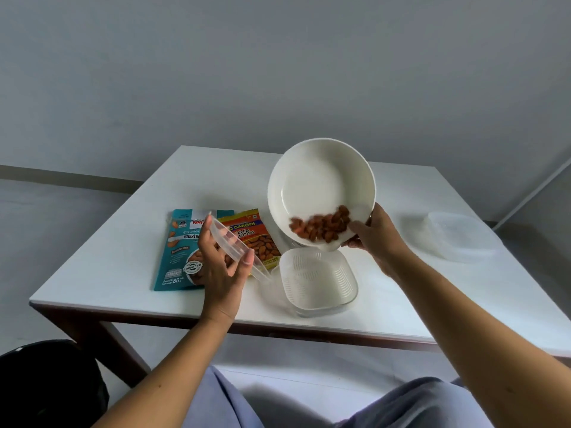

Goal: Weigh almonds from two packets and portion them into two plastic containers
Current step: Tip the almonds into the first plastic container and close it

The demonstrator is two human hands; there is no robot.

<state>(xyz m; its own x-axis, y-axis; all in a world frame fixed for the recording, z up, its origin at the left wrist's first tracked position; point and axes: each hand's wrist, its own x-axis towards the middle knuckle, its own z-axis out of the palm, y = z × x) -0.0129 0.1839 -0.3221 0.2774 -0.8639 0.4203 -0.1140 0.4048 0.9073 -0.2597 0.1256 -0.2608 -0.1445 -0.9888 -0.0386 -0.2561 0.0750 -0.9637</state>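
My right hand [375, 237] grips a white bowl [318, 177] by its lower rim and holds it steeply tilted. Brown almonds [321, 227] are gathered at the bowl's low edge, just above an uncovered plastic container [318, 281] with a ribbed white insert, which looks empty. My left hand [221, 267] holds a clear plastic lid [230, 242] tilted up, left of that container. A teal almond packet [182, 251] and a yellow-orange almond packet [251, 234] lie flat behind my left hand, partly hidden by it.
A second clear plastic container [460, 237] with its lid on sits at the right side of the white table [432, 291]. The table's front edge runs just below the open container. A dark object [46, 387] is at the lower left, off the table.
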